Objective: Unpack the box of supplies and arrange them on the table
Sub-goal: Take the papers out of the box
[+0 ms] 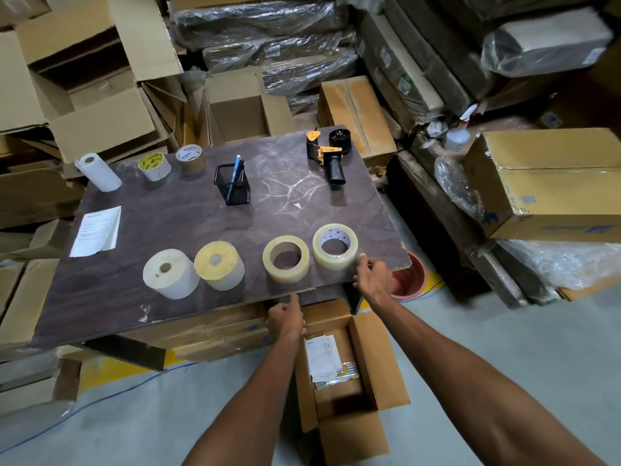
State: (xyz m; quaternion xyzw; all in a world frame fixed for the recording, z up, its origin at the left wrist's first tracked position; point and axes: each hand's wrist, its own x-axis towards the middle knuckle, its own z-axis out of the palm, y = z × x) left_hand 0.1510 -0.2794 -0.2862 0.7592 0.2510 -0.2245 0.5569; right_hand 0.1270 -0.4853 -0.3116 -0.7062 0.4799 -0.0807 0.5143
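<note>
An open cardboard box (369, 361) stands on the floor below the table's near edge, with papers and small packets (327, 363) inside. On the dark table (168, 210) a front row holds a white roll (171, 274), a yellowish roll (220, 265), and two clear tape rolls (286, 259) (335, 247). My right hand (371, 275) is at the table's near right corner, fingertips at the rightmost tape roll. My left hand (285, 319) hovers just below the table edge above the box, fingers loosely curled, holding nothing.
Further back on the table: a paper towel roll (97, 172), two tape rolls (154, 166) (191, 158), a mesh pen holder (232, 183), a tape dispenser (327, 156), a paper sheet (97, 230). Stacked cartons surround the table. A red bucket (410, 277) sits on the floor at right.
</note>
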